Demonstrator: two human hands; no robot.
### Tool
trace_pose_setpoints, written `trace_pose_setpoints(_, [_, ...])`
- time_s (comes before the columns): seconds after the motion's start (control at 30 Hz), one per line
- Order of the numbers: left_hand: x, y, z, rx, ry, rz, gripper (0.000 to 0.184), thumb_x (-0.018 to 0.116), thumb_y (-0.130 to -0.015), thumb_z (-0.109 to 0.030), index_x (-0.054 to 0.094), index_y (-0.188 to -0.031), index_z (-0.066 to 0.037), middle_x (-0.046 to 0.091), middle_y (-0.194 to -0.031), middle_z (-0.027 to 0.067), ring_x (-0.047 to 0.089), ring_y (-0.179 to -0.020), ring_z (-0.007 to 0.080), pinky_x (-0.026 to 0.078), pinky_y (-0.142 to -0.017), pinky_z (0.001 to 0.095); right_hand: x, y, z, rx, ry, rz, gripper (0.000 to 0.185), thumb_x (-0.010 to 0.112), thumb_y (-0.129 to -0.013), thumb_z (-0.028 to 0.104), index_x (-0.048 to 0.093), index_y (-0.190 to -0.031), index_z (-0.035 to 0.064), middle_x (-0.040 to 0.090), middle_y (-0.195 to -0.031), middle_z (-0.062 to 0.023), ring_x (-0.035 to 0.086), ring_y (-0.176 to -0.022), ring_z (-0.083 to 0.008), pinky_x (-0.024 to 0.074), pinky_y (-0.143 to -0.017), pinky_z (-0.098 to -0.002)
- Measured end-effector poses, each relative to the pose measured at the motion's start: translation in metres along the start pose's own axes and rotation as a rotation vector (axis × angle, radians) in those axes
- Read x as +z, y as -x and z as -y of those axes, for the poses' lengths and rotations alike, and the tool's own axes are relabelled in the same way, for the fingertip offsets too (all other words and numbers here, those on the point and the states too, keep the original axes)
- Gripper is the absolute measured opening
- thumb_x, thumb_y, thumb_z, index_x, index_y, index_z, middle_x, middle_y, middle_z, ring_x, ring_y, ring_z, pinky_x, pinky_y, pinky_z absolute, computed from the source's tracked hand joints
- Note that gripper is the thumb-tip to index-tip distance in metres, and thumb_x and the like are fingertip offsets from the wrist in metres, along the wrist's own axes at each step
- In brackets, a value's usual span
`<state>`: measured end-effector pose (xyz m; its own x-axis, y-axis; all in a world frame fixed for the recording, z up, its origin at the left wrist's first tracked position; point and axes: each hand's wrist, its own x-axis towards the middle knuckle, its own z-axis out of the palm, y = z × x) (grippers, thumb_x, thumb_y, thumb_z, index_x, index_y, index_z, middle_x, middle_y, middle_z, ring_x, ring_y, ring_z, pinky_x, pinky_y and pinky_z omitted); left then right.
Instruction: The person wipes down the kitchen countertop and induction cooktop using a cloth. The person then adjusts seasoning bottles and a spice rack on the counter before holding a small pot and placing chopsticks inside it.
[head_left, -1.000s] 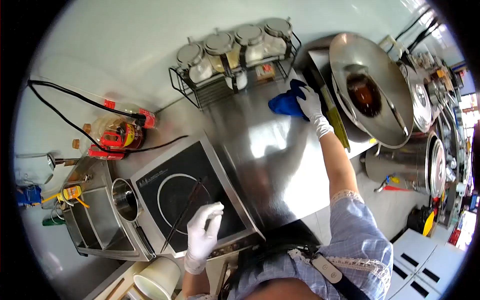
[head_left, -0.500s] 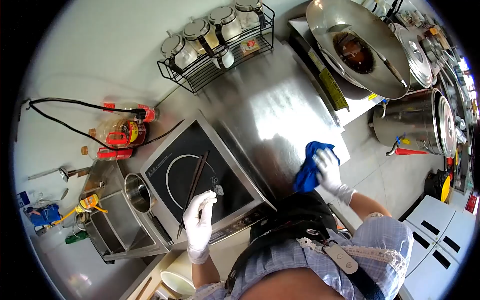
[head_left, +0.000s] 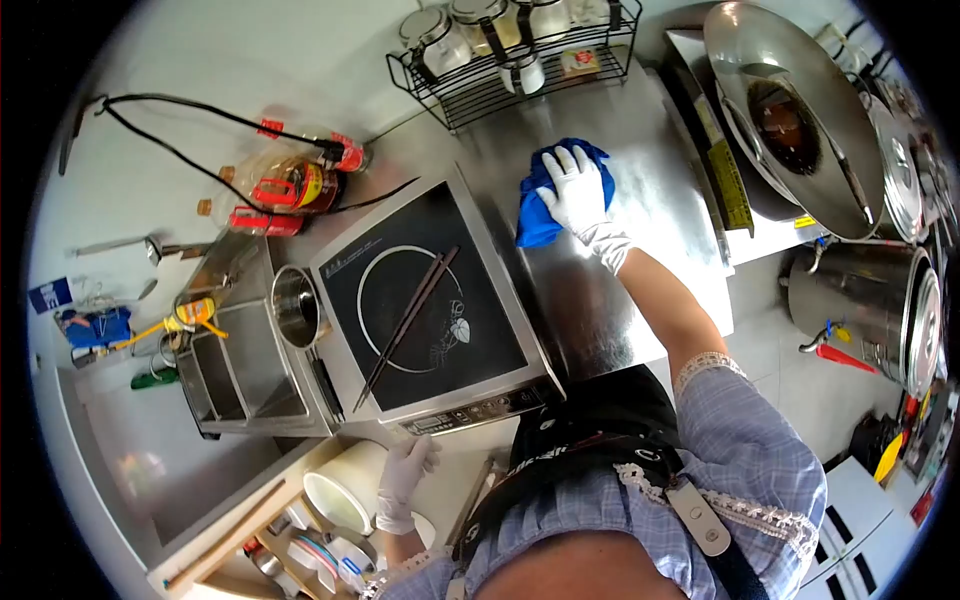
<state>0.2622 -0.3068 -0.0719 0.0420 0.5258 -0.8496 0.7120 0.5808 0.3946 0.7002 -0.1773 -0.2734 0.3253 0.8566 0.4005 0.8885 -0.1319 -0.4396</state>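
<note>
My right hand, in a white glove, presses a bunched blue cloth onto the stainless steel counter. Its fingers are spread over the cloth, near the back of the surface. Gloved in white too, my left hand hangs low in front of the induction cooker, fingers loosely bent and apart, nothing visible in it. A pair of dark chopsticks lies slantwise across the cooker's black top.
Behind the counter stands a wire rack with several jars. A large wok with dark liquid and a ladle is at right, above a steel pot. Bottles, a small pot and a divided steel container are at left.
My right hand has carried the blue cloth from the counter's front edge to its back. My left hand has dropped from over the cooker to below its front. The view has shifted.
</note>
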Motion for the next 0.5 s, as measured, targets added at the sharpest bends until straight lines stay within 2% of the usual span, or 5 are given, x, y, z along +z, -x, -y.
trace_pose_setpoints(0.1, [0.012, -0.015, 0.067, -0.197, 0.030, -0.042, 0.040, 0.052, -0.092, -0.038, 0.068, -0.091, -0.002, 0.066, -0.074, 0.0073, 0.055, -0.058, 0.0098, 0.042, -0.052, 0.0223, 0.002, 0.005, 0.019, -0.221, -0.072, 0.176, 0.057, 0.069, -0.071, 0.031, 0.056, -0.122, 0.0104, 0.050, -0.128, -0.0132, 0.040, -0.123, -0.0366, 0.0339, -0.101, -0.0483])
trace_pose_setpoints(0.13, [0.017, -0.026, 0.092, -0.275, 0.063, -0.040, 0.046, 0.049, -0.092, -0.044, 0.064, -0.105, -0.002, 0.069, -0.080, 0.0085, 0.055, -0.060, 0.0107, 0.043, -0.054, 0.0236, 0.000, 0.016, 0.028, -0.335, -0.119, 0.242, 0.056, 0.069, -0.071, 0.030, 0.057, -0.122, 0.0105, 0.050, -0.129, -0.0124, 0.040, -0.125, -0.0356, 0.0329, -0.103, -0.0481])
trace_pose_setpoints(0.17, [0.027, -0.038, 0.114, -0.279, 0.082, -0.052, 0.046, 0.049, -0.092, -0.044, 0.064, -0.105, -0.002, 0.069, -0.080, 0.0085, 0.055, -0.060, 0.0107, 0.043, -0.054, 0.0236, -0.003, 0.031, 0.036, -0.449, -0.163, 0.305, 0.056, 0.069, -0.071, 0.029, 0.057, -0.122, 0.0107, 0.049, -0.129, -0.0117, 0.039, -0.126, -0.0346, 0.0319, -0.104, -0.0478])
trace_pose_setpoints(0.27, [0.053, -0.056, 0.135, -0.099, 0.682, -0.181, 0.055, 0.038, -0.096, -0.047, 0.047, -0.130, -0.005, 0.065, -0.106, 0.0125, 0.053, -0.075, 0.0143, 0.041, -0.066, 0.0251, -0.015, 0.082, 0.053, -0.642, -0.182, 0.514, 0.055, 0.068, -0.070, 0.027, 0.057, -0.121, 0.0099, 0.048, -0.132, -0.0093, 0.034, -0.130, -0.0312, 0.0280, -0.107, -0.0473])
trace_pose_setpoints(0.5, [0.055, -0.090, 0.167, 0.084, 1.127, -0.176, 0.046, 0.036, -0.099, -0.041, 0.052, -0.119, -0.002, 0.061, -0.107, 0.0116, 0.050, -0.076, 0.0169, 0.041, -0.071, 0.0287, -0.088, 0.165, 0.037, -0.622, -0.186, 0.758, 0.054, 0.067, -0.069, 0.027, 0.057, -0.120, 0.0124, 0.048, -0.131, -0.0054, 0.035, -0.129, -0.0292, 0.0314, -0.102, -0.0452])
